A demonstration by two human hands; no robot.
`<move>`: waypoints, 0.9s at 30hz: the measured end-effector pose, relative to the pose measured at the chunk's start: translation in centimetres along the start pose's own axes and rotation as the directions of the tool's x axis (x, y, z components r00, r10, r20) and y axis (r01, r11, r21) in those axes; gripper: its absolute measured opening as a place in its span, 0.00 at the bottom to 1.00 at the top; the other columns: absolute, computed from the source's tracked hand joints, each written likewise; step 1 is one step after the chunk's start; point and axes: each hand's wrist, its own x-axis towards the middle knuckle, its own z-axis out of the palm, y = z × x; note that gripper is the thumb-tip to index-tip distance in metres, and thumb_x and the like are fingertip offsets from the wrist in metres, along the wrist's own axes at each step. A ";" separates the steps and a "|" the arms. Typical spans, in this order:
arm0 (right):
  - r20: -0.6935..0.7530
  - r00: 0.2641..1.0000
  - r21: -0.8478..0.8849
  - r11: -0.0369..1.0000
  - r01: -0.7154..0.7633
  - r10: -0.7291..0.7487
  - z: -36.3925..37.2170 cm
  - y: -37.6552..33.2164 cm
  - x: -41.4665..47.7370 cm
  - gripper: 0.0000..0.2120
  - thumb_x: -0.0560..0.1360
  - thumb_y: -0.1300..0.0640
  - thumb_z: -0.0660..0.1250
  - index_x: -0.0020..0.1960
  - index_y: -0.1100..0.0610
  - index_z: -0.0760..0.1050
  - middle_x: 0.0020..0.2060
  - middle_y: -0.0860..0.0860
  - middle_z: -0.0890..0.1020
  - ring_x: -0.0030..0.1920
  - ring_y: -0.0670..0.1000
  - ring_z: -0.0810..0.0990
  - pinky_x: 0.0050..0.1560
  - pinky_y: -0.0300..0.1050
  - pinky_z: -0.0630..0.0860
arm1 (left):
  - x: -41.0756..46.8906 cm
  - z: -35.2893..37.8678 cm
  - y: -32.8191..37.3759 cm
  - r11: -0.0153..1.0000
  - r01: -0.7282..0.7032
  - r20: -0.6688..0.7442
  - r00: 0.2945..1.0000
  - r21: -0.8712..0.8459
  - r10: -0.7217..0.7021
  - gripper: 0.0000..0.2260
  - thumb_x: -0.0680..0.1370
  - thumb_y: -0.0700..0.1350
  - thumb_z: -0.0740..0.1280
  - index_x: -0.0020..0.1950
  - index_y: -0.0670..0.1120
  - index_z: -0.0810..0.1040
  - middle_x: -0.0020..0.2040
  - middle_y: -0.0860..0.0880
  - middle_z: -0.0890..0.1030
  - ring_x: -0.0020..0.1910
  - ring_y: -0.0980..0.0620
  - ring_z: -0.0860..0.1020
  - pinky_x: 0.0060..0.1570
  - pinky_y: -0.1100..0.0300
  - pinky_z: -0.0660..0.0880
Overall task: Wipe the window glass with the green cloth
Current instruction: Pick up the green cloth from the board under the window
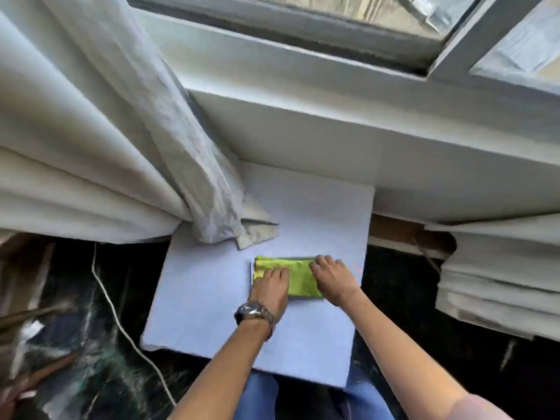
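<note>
A folded green cloth (298, 275) lies flat on a pale lavender board (212, 298). My left hand (271, 287), with a metal watch on its wrist, presses flat on the cloth's left half. My right hand (333, 278) rests on the cloth's right edge with its fingers curled over it. The window glass (363, 10) is at the top of the view, far above the hands, behind a white sill (333, 116).
A white curtain (106, 131) hangs at the left, its hem lying on the board's far edge. Folded white fabric (500, 268) is stacked at the right. A white cable (121, 322) runs over the dark floor at the left. A window frame bar (472, 40) crosses the upper right.
</note>
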 end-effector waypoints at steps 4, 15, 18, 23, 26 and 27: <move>-0.032 0.999 -0.066 0.997 -0.046 0.044 5.5 0.4 4.6 0.23 0.75 0.63 0.68 0.69 0.60 0.69 0.64 0.58 0.75 0.64 0.60 0.75 0.60 0.52 0.74 | 5.9 7.0 -1.0 0.997 -0.072 0.037 0.997 -0.005 0.072 0.29 0.81 0.37 0.55 0.81 0.42 0.50 0.82 0.44 0.56 0.80 0.43 0.58 0.75 0.47 0.65; 0.034 0.999 0.105 0.994 -0.023 0.019 4.9 0.5 5.0 0.17 0.76 0.61 0.65 0.65 0.59 0.73 0.68 0.60 0.70 0.69 0.62 0.67 0.68 0.57 0.66 | 9.0 8.4 0.6 0.991 0.130 0.086 0.987 0.040 -0.133 0.21 0.76 0.37 0.62 0.69 0.46 0.68 0.69 0.43 0.70 0.70 0.41 0.66 0.64 0.47 0.67; 0.071 0.997 0.548 0.835 -0.050 0.013 0.0 2.3 2.6 0.16 0.75 0.61 0.67 0.61 0.55 0.71 0.55 0.57 0.77 0.60 0.61 0.76 0.59 0.53 0.72 | 6.8 4.8 0.3 0.983 0.143 0.056 0.989 -0.114 -0.137 0.20 0.77 0.51 0.64 0.67 0.48 0.69 0.69 0.47 0.73 0.74 0.43 0.64 0.70 0.47 0.63; -0.192 0.974 0.841 0.531 0.100 0.121 -14.9 4.6 -4.0 0.24 0.72 0.63 0.73 0.62 0.46 0.68 0.36 0.51 0.80 0.34 0.44 0.74 0.39 0.41 0.73 | 1.4 -8.7 0.4 0.720 0.071 -0.019 0.993 -0.690 -0.116 0.19 0.72 0.57 0.69 0.55 0.52 0.66 0.49 0.50 0.83 0.49 0.46 0.81 0.48 0.51 0.78; -0.479 0.853 0.797 0.510 0.324 0.207 -27.8 5.2 -8.4 0.25 0.74 0.66 0.71 0.62 0.45 0.68 0.37 0.44 0.81 0.36 0.40 0.76 0.41 0.37 0.75 | -1.8 -20.8 1.7 0.601 -0.156 -0.285 0.950 -0.784 -0.126 0.19 0.70 0.58 0.74 0.54 0.56 0.68 0.46 0.54 0.84 0.46 0.52 0.83 0.50 0.54 0.81; -0.567 0.789 0.760 0.519 0.391 0.236 -32.9 5.2 -10.4 0.24 0.75 0.67 0.70 0.62 0.45 0.68 0.42 0.44 0.82 0.40 0.41 0.79 0.45 0.37 0.77 | -3.0 -25.6 2.4 0.579 -0.228 -0.377 0.914 -0.783 -0.148 0.18 0.71 0.56 0.75 0.53 0.58 0.69 0.45 0.55 0.84 0.45 0.55 0.83 0.47 0.61 0.80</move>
